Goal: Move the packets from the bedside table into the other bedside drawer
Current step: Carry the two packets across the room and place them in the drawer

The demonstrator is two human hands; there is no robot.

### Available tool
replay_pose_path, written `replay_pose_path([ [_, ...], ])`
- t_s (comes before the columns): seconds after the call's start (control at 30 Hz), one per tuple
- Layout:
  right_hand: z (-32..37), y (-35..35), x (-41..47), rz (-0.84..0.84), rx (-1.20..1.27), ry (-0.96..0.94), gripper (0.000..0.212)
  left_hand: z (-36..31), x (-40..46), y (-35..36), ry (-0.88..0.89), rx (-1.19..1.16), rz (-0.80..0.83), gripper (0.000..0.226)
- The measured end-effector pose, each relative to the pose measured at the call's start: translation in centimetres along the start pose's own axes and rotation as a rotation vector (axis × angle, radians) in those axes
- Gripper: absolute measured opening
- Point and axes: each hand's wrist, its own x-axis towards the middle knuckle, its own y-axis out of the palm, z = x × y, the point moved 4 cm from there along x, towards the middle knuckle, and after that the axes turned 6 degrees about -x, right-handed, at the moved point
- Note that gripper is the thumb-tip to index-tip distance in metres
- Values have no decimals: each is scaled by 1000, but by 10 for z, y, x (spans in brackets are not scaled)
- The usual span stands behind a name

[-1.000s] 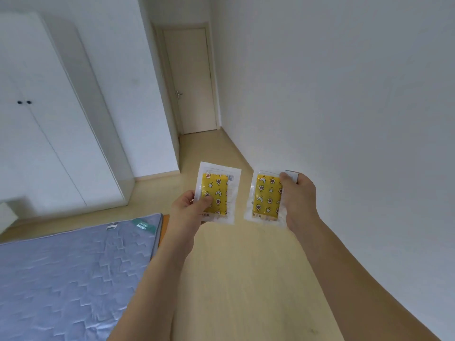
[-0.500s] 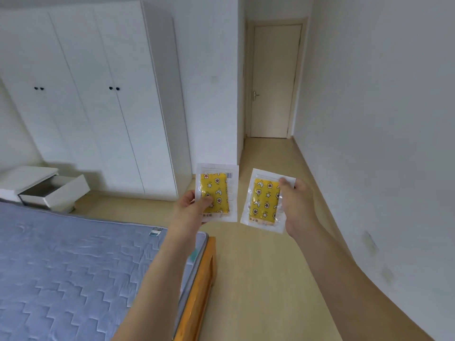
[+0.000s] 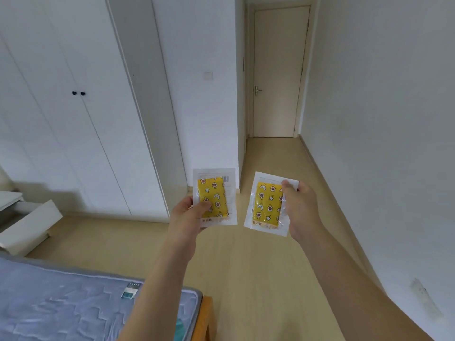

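left hand: out in front of the person at arm's length, thumb pressed over the lower left of a packet's face, fingers behind it. Grasping left packet.
left packet: clear wrapper, yellow insert with star and moon print, barcode at its top right corner. Held upright, facing the person, in the air above the floor, well right of the bedside table.
right hand: also extended, level with the left hand. Thumb lies across the packet's upper right edge, fingers wrapped behind. Grasping right packet.
right packet: same yellow print, tilted slightly clockwise. Just beside the left packet, a gap between them, not touching.
bedside table: white, at the far left edge, only partly in view, next to the wardrobe.
drawer: pulled out of the bedside table, white front facing right. Inside is mostly out of view, contents cannot be told.
wardrobe: white doors, two small dark knobs, standing right of the bedside table along the far wall.
bed: blue quilted mattress with a small label near its edge, orange wooden frame at the corner, in front of the bedside table, under the left forearm.
door: closed, beige, metal handle, end of the short hallway, far right of the bedside table.
floor: light wood, below both packets.
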Motion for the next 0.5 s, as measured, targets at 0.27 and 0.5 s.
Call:
replay_pose_path([
  [0.27, 31, 111, 221, 140, 26, -7, 13, -19, 203, 39, 65, 38, -84, 20],
  [0.5, 52, 258, 340, 338, -19, -41, 13, -45, 347, 1, 87, -80, -287, 19],
])
